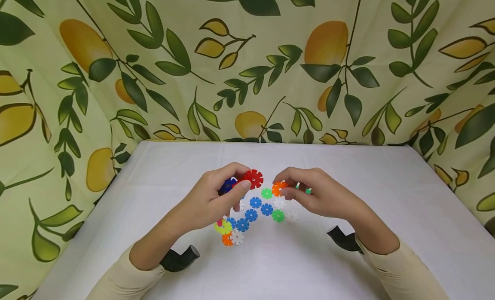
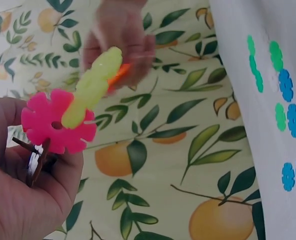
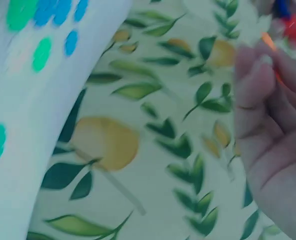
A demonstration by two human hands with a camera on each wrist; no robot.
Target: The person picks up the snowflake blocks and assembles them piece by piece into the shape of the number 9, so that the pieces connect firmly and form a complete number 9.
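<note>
My left hand (image 1: pixel 216 197) holds a cluster of notched plastic discs above the table. A red disc (image 1: pixel 253 179) faces up beside its thumb, and a dark blue disc (image 1: pixel 227 185) shows behind the thumb. In the left wrist view that hand grips a pink disc (image 2: pixel 57 121), from which a yellow piece (image 2: pixel 92 85) sticks out; brown edges (image 2: pixel 40 160) show near the palm. To the right, my right hand (image 1: pixel 322 190) pinches an orange disc (image 1: pixel 279 188) between thumb and fingers, apart from the red one. Only its thin edge appears in the right wrist view.
Loose discs lie on the white table (image 1: pixel 301 265) below the hands: several blue ones (image 1: pixel 267 209), green ones (image 1: pixel 278 215) and white ones (image 1: pixel 237 237). Black wrist mounts (image 1: pixel 179 259) hang under both forearms. A leaf-and-fruit patterned cloth (image 1: pixel 247 68) stands behind the table.
</note>
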